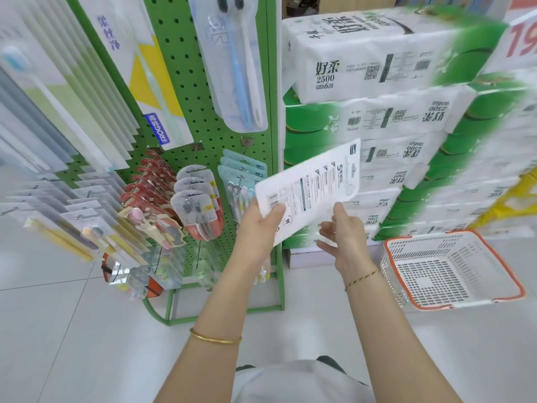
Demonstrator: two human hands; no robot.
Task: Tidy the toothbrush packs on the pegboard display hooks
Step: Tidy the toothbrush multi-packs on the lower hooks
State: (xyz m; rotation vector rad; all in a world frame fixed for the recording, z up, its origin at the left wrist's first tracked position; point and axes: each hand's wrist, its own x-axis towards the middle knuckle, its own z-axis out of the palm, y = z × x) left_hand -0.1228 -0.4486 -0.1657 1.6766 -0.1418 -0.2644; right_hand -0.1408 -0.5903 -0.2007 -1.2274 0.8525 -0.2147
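Beside the pegboard (186,91), a basket (390,266) sits on pale tiles (58,330).

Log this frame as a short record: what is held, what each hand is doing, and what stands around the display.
held item: white toothbrush pack, tilted, printed back to the camera, not on a hook
left hand: grips the pack's lower end, thumb on its back
right hand: at the pack's lower edge, grip unclear
pegboard: green, left of the held pack
light blue packs: on the hook nearest the held pack
basket: white, orange rim, on the floor at right
tissue packs: stacked behind
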